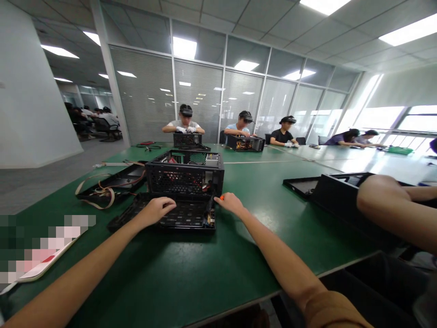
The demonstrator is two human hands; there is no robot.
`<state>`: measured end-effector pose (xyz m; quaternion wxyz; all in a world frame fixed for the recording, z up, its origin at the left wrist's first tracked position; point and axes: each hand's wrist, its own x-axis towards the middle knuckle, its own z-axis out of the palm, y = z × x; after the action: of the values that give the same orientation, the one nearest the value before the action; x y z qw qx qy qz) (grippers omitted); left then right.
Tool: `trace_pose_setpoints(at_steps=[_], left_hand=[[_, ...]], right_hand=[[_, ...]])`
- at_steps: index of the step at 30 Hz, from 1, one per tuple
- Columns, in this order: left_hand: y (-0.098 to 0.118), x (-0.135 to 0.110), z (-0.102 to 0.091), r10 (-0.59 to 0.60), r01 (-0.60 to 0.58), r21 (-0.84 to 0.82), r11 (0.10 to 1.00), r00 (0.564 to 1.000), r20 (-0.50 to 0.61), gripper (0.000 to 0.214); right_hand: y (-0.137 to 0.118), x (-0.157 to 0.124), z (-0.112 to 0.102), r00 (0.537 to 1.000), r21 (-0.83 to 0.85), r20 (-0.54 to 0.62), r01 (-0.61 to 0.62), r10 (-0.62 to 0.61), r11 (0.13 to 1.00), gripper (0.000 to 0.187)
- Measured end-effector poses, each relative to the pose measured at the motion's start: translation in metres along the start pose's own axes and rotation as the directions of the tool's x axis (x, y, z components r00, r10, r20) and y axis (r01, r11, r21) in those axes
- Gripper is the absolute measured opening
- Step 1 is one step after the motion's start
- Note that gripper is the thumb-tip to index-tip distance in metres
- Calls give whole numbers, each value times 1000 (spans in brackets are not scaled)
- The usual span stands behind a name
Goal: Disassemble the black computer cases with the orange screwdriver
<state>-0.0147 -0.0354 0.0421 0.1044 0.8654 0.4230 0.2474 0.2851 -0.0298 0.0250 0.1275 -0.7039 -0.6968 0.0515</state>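
Note:
A black computer case (184,177) lies on the green table in front of me, with its top side uncovered and parts and wires showing inside. Its detached black front panel (184,216) rests flat on the near side of the case. My left hand (159,210) is over the left part of this panel, thumb and fingers apart, holding nothing visible. At the panel's right edge, beside the case's corner, my right hand (230,203) is closed round a small orange object (222,197). Most of that object is hidden by the fingers, so its kind does not show.
A black side cover (119,182) with ribbon cables lies left of the case. White-and-red papers (48,259) are at the table's left edge. Another person's arm (385,200) reaches over a black case (327,196) on the right. Several people sit across the green table (273,214).

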Motion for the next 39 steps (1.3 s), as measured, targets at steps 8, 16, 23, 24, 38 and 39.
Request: trace_pose_setpoints(at_steps=[8, 16, 23, 24, 38, 39], left_hand=[[70, 38, 47, 229, -149, -296, 943, 939, 258, 26], [52, 42, 81, 130, 10, -460, 888, 954, 271, 32], [57, 44, 79, 325, -110, -534, 838, 887, 328, 32], [57, 44, 80, 335, -103, -557, 824, 881, 333, 32], [48, 47, 87, 267, -30, -509, 861, 877, 400, 38], [47, 48, 88, 277, -32, -514, 857, 870, 408, 38]], right_hand=[[-14, -24, -5, 949, 297, -315, 89, 9, 951, 29], [-9, -40, -35, 860, 781, -511, 469, -11, 412, 31], [-28, -49, -20, 814, 774, -580, 564, -34, 288, 40], [-29, -50, -17, 809, 770, -585, 575, -54, 278, 39], [-24, -51, -8, 727, 645, -667, 672, -163, 363, 35], [-23, -51, -8, 725, 646, -670, 674, -157, 358, 35]])
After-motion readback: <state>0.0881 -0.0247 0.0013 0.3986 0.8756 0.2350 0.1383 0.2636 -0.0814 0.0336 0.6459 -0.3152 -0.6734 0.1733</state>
